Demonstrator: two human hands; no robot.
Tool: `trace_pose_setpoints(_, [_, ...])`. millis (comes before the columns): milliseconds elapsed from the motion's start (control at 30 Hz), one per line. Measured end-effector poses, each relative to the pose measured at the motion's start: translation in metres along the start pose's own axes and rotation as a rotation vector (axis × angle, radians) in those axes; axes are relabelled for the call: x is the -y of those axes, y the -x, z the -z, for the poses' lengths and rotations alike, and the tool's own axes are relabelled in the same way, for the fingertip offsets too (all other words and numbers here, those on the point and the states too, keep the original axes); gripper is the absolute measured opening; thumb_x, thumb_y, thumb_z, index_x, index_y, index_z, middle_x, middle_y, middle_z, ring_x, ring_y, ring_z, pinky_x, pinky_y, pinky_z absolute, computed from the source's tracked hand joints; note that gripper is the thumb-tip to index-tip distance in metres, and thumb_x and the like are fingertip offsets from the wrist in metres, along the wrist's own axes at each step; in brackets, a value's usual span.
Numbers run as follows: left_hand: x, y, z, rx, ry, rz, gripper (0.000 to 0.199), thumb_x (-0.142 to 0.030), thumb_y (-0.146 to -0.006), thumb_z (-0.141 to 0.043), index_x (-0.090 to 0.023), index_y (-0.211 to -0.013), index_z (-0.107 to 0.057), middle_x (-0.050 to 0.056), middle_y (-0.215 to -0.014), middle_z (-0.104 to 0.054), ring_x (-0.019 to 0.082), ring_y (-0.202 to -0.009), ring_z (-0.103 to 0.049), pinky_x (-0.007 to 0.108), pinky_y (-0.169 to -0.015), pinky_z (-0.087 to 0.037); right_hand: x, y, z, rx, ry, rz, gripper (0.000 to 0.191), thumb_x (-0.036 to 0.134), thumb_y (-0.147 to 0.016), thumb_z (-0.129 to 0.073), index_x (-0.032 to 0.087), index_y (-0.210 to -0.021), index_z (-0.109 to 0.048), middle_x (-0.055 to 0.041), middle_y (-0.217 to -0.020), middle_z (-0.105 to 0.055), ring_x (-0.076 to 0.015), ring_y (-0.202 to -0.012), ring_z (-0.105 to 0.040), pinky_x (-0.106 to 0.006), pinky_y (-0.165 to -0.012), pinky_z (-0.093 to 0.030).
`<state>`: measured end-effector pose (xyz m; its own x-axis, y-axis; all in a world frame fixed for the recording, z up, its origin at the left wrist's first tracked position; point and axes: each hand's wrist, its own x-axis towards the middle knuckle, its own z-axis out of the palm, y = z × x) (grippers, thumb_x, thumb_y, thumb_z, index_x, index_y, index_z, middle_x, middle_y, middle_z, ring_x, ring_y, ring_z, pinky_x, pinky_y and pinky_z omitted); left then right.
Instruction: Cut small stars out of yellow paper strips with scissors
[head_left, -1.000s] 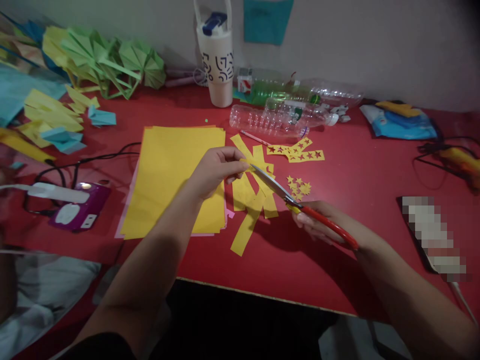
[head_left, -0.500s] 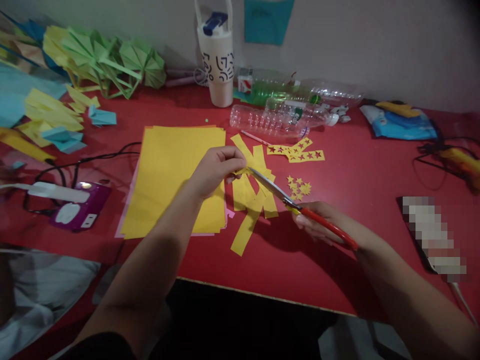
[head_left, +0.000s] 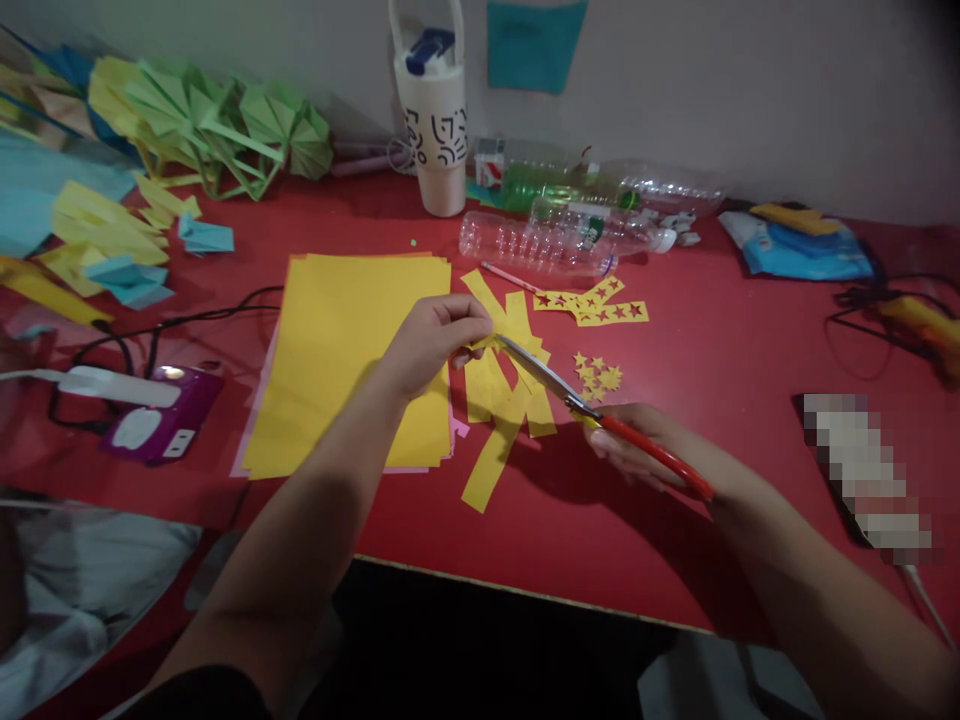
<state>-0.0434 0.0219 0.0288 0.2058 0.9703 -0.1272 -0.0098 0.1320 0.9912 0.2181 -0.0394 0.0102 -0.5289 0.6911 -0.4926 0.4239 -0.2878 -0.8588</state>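
My left hand (head_left: pixel 439 340) pinches a small piece of yellow paper at its fingertips, above several yellow strips (head_left: pixel 493 470) that lie fanned on the red table (head_left: pixel 420 535). My right hand (head_left: pixel 645 445) is closed on the red handle of a pair of scissors (head_left: pixel 551 380). The blade tips touch or nearly touch the paper at my left fingertips. Right of the strips lies a small pile of yellow paper stars (head_left: pixel 598 378). Behind it are strips with star-shaped holes (head_left: pixel 612 313). A stack of yellow sheets (head_left: pixel 360 350) lies under and beside my left wrist.
A white tumbler (head_left: pixel 442 130) and plastic bottles (head_left: pixel 532 240) stand or lie along the wall. At the left are folded papers (head_left: pixel 105 225), cables and a purple power strip (head_left: pixel 161 415). A blue packet (head_left: pixel 802 250) and a phone (head_left: pixel 862 470) are at the right.
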Motion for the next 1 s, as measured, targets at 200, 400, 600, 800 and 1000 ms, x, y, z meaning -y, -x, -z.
trace_pose_setpoints(200, [0.0,0.0,0.0,-0.004,0.011,0.014,0.009,-0.018,-0.064,-0.063,-0.016,-0.057,-0.057,-0.003,-0.05,-0.049,0.005,-0.043,-0.043,0.018,-0.039,-0.031,-0.001,0.0,0.001,0.007,-0.001,0.005,0.054,0.071,-0.078,-0.062,0.021,-0.066,-0.047,0.008,-0.044,-0.042,-0.0058,-0.032,-0.036,-0.019,-0.031,-0.027])
trace_pose_setpoints(400, [-0.002,0.001,0.0,0.001,0.021,0.025,0.01,-0.018,-0.063,-0.064,-0.016,-0.057,-0.056,-0.003,-0.05,-0.049,0.005,-0.043,-0.042,0.018,-0.039,-0.03,-0.002,-0.002,0.002,0.005,-0.025,0.014,0.057,0.075,-0.077,-0.061,0.021,-0.067,-0.048,0.0096,-0.041,-0.039,-0.005,-0.031,-0.034,-0.019,-0.032,-0.029])
trace_pose_setpoints(600, [0.005,0.0,0.0,0.029,0.04,-0.036,0.011,-0.019,-0.064,-0.068,-0.016,-0.059,-0.058,-0.004,-0.051,-0.05,0.004,-0.043,-0.041,0.019,-0.041,-0.031,-0.004,-0.003,0.002,0.01,-0.029,0.051,0.058,0.077,-0.079,-0.057,0.021,-0.069,-0.048,0.0112,-0.041,-0.037,-0.0052,-0.029,-0.034,-0.021,-0.033,-0.033])
trace_pose_setpoints(800, [0.014,-0.001,-0.004,0.012,0.047,-0.13,0.014,-0.026,-0.067,-0.071,-0.018,-0.064,-0.06,-0.004,-0.054,-0.052,0.005,-0.046,-0.044,0.02,-0.045,-0.036,-0.005,-0.003,-0.001,-0.013,0.003,0.148,0.055,0.074,-0.085,-0.053,0.021,-0.071,-0.05,0.0104,-0.043,-0.039,-0.0054,-0.03,-0.035,-0.023,-0.04,-0.044])
trace_pose_setpoints(1000, [0.016,0.0,-0.01,-0.041,0.076,-0.154,0.014,-0.027,-0.066,-0.071,-0.018,-0.065,-0.06,-0.004,-0.058,-0.053,0.006,-0.05,-0.045,0.02,-0.049,-0.037,-0.007,-0.007,-0.007,-0.012,-0.047,0.15,0.054,0.074,-0.084,-0.053,0.021,-0.074,-0.051,0.0101,-0.042,-0.041,-0.0062,-0.031,-0.039,-0.023,-0.041,-0.044])
